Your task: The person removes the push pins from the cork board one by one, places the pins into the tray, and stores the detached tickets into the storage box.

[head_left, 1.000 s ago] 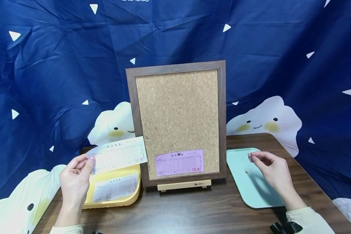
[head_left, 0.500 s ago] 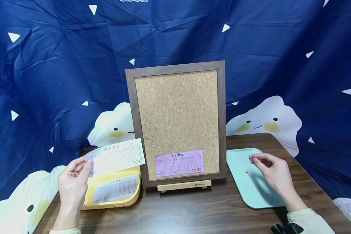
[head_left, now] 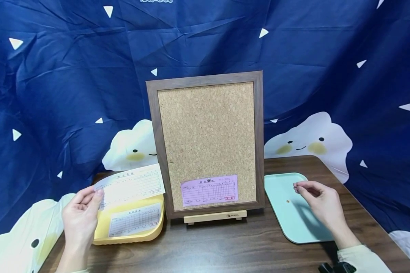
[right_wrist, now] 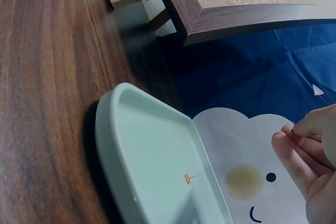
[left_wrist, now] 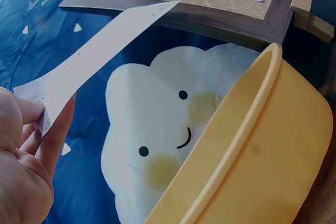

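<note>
In the head view my left hand (head_left: pixel 80 220) pinches a printed receipt slip (head_left: pixel 131 185) by its left end, above a yellow basket (head_left: pixel 130 240). The left wrist view shows the slip (left_wrist: pixel 97 48) edge-on and slightly bent. A second slip (head_left: pixel 134 220) lies in the basket. My right hand (head_left: pixel 322 201) hovers over a mint-green tray (head_left: pixel 290 227), thumb and fingertips together; whether something small sits between them is hidden. An orange-headed thumbtack (right_wrist: pixel 188 179) lies on the tray. A purple slip (head_left: pixel 210 190) is fixed low on the corkboard (head_left: pixel 208 132) by a pin (head_left: pixel 208 179).
The corkboard's brown wooden frame (head_left: pixel 153 113) stands on a light wooden stand (head_left: pixel 215 216). The dark wood table (head_left: pixel 212 246) carries everything. A blue cloth (head_left: pixel 198 34) with white clouds and triangles hangs behind the table.
My left hand has drifted a little left and down with the slip, whose right end has moved off the board's frame. My right hand has shifted slightly right, still pinched.
</note>
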Available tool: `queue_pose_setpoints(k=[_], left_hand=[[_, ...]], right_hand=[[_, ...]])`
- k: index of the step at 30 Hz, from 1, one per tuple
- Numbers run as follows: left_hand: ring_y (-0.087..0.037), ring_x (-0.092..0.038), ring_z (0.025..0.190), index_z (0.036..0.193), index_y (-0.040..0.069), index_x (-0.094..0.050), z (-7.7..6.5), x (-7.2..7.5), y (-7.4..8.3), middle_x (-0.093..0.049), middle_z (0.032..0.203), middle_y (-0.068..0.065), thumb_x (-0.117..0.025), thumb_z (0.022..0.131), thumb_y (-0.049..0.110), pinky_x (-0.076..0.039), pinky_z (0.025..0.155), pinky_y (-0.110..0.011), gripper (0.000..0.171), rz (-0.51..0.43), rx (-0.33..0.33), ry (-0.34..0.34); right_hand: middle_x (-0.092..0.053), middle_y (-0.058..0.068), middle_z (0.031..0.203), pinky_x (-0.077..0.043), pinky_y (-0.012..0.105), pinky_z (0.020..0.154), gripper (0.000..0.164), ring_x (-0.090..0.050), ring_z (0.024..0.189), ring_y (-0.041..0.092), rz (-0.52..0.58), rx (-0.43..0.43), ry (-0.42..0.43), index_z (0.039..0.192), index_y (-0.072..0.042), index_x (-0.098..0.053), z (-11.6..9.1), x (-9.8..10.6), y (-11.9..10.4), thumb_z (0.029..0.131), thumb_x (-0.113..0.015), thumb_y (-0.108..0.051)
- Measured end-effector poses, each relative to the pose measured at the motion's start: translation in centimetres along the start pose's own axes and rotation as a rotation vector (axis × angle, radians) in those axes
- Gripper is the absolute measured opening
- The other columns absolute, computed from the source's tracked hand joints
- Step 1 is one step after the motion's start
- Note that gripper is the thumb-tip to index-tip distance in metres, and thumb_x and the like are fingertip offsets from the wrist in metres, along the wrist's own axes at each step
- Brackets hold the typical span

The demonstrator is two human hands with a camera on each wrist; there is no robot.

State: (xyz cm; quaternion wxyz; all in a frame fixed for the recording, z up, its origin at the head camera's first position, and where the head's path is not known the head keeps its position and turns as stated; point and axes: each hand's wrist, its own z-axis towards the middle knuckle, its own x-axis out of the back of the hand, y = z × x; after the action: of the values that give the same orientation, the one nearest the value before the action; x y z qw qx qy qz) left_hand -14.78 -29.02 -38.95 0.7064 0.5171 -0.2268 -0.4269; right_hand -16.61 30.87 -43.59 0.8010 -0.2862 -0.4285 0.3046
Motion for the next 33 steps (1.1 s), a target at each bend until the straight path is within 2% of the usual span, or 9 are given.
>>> queue_pose_setpoints(k=[11, 21, 27, 33], left_hand=[[0.0, -0.063, 0.065, 0.099, -0.003, -0.068, -0.3, 0.7, -0.3, -0.07, 0.072, 0.005, -0.072, 0.082, 0.001, -0.048, 0.059, -0.01, 0.018, 0.028, 0.023, 0.039], [0.001, -0.063, 0.066, 0.101, -0.001, -0.069, -0.2, 1.5, -0.9, -0.07, 0.073, 0.008, -0.073, 0.083, 0.005, -0.048, 0.06, -0.009, 0.02, 0.131, 0.041, 0.054], [0.003, -0.062, 0.065, 0.101, 0.0, -0.069, -0.3, 2.1, -1.2, -0.069, 0.071, 0.01, -0.072, 0.083, 0.005, -0.047, 0.06, -0.008, 0.019, 0.153, 0.055, 0.056], [0.004, -0.061, 0.064, 0.101, 0.001, -0.069, -0.3, 2.6, -1.8, -0.068, 0.072, 0.013, -0.072, 0.085, 0.008, -0.046, 0.06, -0.008, 0.018, 0.255, 0.058, 0.035]], right_hand=[[-0.073, 0.013, 0.09, -0.048, 0.007, 0.064, 0.012, -0.063, 0.076, -0.012, 0.004, -0.02, 0.0, 0.097, -0.005, -0.073, -0.1, -0.1, 0.4, 0.087, -0.07, -0.01], [-0.074, 0.011, 0.088, -0.047, 0.006, 0.064, 0.013, -0.063, 0.075, -0.012, -0.026, -0.023, -0.007, 0.098, -0.005, -0.073, -0.5, 0.0, 0.9, 0.086, -0.071, -0.012], [-0.074, 0.011, 0.088, -0.045, 0.004, 0.065, 0.013, -0.06, 0.075, -0.016, -0.066, -0.025, -0.008, 0.097, -0.008, -0.074, -0.9, 0.0, 1.5, 0.086, -0.071, -0.013], [-0.074, 0.009, 0.087, -0.043, 0.003, 0.066, 0.012, -0.058, 0.076, -0.019, -0.086, -0.019, -0.005, 0.096, -0.008, -0.074, -1.1, -0.1, 1.9, 0.085, -0.072, -0.012]])
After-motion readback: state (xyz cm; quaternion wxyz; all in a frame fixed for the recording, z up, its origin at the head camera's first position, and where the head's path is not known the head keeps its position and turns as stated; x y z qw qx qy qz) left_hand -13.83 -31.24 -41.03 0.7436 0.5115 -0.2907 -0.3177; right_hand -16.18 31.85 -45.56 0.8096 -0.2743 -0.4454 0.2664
